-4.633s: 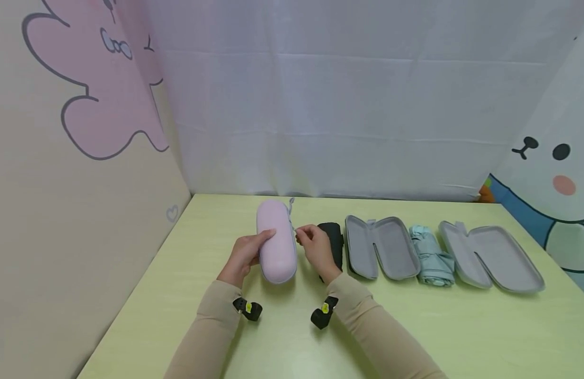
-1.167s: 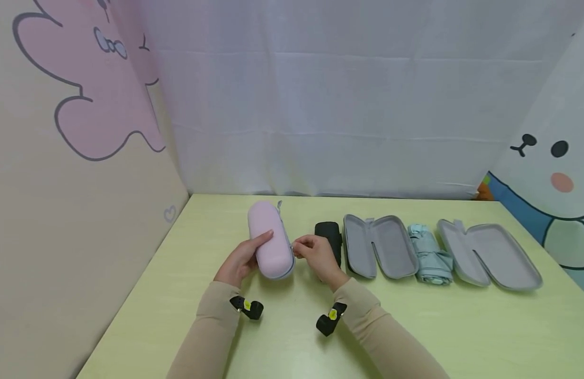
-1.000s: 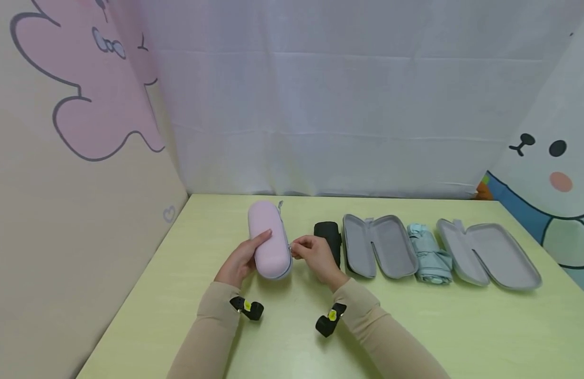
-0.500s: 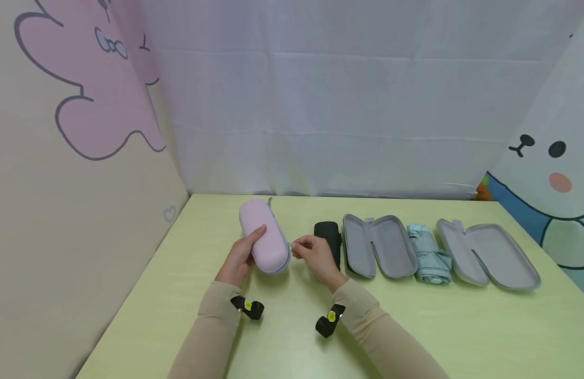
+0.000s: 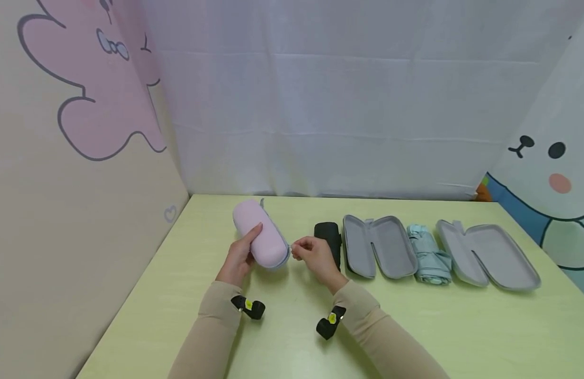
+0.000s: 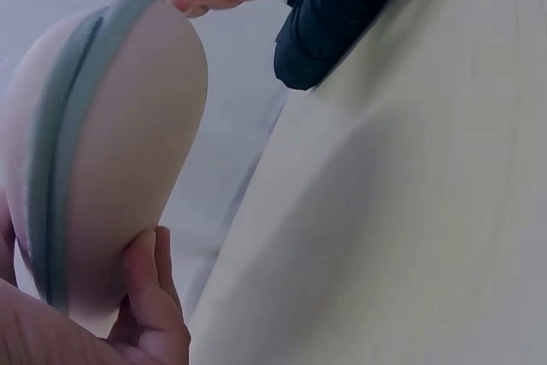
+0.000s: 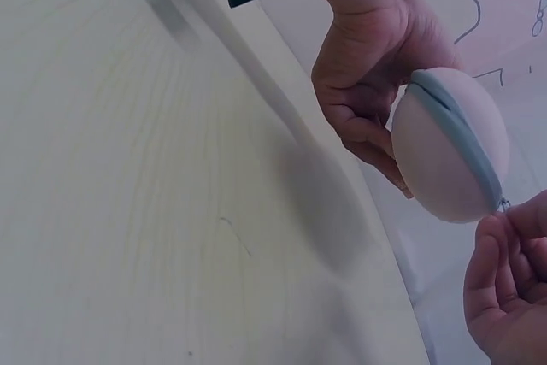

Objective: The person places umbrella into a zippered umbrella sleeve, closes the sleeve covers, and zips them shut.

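While left hand (image 5: 237, 260) grips it, pink zip case (image 5: 269, 245) slants lengthwise, near end beside right hand (image 5: 317, 257). Right fingertips (image 7: 490, 230), together, pinch zipper pull (image 7: 504, 205).

We see a rounded, oblong pink case (image 5: 268, 242) with a blue-grey zip seam (image 7: 464, 137), held aslant in the left hand (image 5: 237, 259).

The zip case (image 5: 269, 246) is pale pink, its zip band (image 6: 84, 113) grey-blue (teal-tinged from the wrists). Rightward, the rolled bundle (image 5: 328, 236) is black, the folded umbrella (image 5: 432, 258) mint green, both open cases (image 5: 397, 248) (image 5: 504, 258) plain grey. Tabletop (image 5: 292, 347): yellow-green. Far curtain (image 5: 339, 105): off-white, unpatterned.
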`<move>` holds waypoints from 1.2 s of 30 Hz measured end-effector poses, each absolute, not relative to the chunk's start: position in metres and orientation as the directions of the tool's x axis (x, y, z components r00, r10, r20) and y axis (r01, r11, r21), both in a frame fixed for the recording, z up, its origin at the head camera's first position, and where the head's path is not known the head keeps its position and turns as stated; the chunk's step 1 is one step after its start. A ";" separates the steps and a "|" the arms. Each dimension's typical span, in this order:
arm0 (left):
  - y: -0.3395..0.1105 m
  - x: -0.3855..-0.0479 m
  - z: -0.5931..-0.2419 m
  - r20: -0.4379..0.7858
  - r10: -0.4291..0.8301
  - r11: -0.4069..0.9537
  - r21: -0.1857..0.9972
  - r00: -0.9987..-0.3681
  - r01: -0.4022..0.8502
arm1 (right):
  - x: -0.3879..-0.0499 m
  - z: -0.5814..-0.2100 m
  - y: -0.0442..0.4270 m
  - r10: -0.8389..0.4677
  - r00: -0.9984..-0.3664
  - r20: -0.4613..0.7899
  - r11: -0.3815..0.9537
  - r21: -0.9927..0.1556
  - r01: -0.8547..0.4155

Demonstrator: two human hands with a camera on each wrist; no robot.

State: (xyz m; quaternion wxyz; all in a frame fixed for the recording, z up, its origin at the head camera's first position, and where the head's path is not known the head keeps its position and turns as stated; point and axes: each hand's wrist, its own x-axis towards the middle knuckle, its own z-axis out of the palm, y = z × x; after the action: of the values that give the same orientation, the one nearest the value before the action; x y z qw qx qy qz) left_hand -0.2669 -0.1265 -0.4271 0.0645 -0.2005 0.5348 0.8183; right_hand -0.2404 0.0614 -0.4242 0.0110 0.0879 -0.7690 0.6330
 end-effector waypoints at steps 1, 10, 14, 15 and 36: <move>-0.127 -0.267 -0.427 -0.398 -0.115 -0.433 0.845 -0.910 -0.315 | -0.240 -0.424 0.061 -0.125 -0.983 0.135 0.181 -0.971 -0.156; -0.132 -0.263 -0.423 -0.398 -0.073 -0.473 0.821 -0.914 -0.319 | -0.240 -0.421 0.063 -0.084 -0.989 0.118 0.174 -0.976 -0.131; -0.133 -0.263 -0.422 -0.390 -0.051 -0.529 0.791 -0.919 -0.306 | -0.242 -0.420 0.064 -0.071 -0.991 0.114 0.172 -0.977 -0.125; -0.133 -0.263 -0.422 -0.395 -0.050 -0.544 0.781 -0.917 -0.307 | -0.242 -0.420 0.064 -0.071 -0.990 0.119 0.165 -0.978 -0.129; -0.125 -0.263 -0.424 -0.421 -0.160 -0.696 0.689 -0.893 -0.201 | -0.240 -0.423 0.062 -0.082 -0.988 0.128 0.227 -0.963 -0.144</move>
State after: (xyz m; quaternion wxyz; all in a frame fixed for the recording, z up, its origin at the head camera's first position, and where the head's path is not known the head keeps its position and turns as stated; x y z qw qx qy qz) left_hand -0.2633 -0.1247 -0.4245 0.0114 -0.2314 0.3896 0.8914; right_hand -0.2402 0.0623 -0.4227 0.0248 0.0721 -0.7830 0.6173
